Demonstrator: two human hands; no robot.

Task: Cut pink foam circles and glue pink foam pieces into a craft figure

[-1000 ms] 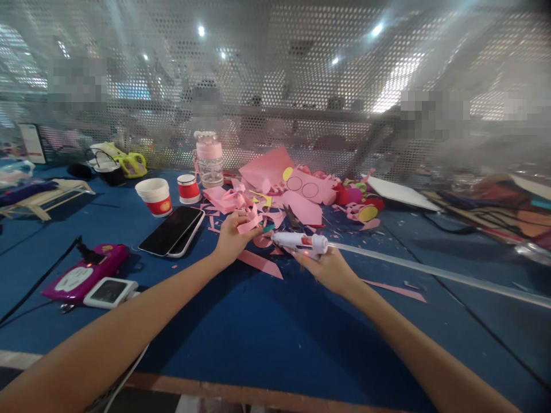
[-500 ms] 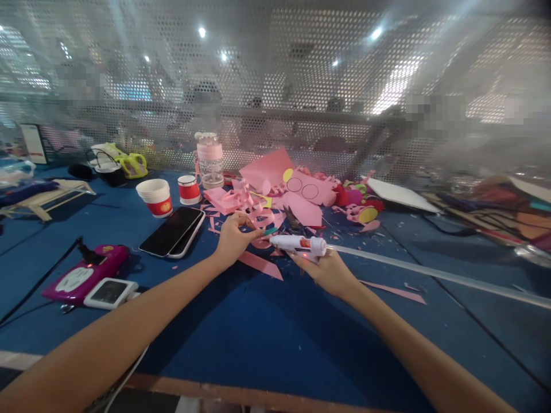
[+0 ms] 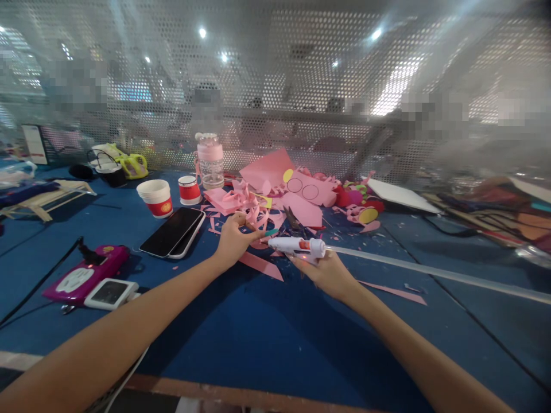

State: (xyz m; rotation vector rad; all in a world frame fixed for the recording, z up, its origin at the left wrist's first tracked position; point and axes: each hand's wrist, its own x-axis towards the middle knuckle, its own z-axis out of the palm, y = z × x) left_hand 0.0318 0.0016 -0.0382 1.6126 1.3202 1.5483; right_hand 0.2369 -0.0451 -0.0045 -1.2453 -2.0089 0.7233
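My right hand [image 3: 322, 271] grips a white hot glue gun [image 3: 298, 246] with a long clear glue stick [image 3: 430, 273] trailing out to the right; its nozzle points left. My left hand [image 3: 232, 241] pinches a curled pink paper strip [image 3: 257, 217] right at the nozzle tip. Both hands hover just above the blue tabletop [image 3: 258, 332]. Behind them lies a heap of pink paper cutouts [image 3: 297, 192] with yellow and red pieces, and a flat pink strip [image 3: 260, 265] rests under my left wrist.
Two stacked phones [image 3: 173, 230], two red-and-white paper cups [image 3: 155, 197], a pink-lidded bottle [image 3: 209, 160], a magenta device [image 3: 86, 273] with a cable and a small white gadget [image 3: 111, 292] lie at the left. A perforated screen [image 3: 275, 92] backs the table. Wires and boards sit at the right.
The left hand lowered the curled pink strip from a raised hold down to the glue gun's nozzle. The right hand and gun edged slightly left toward it.
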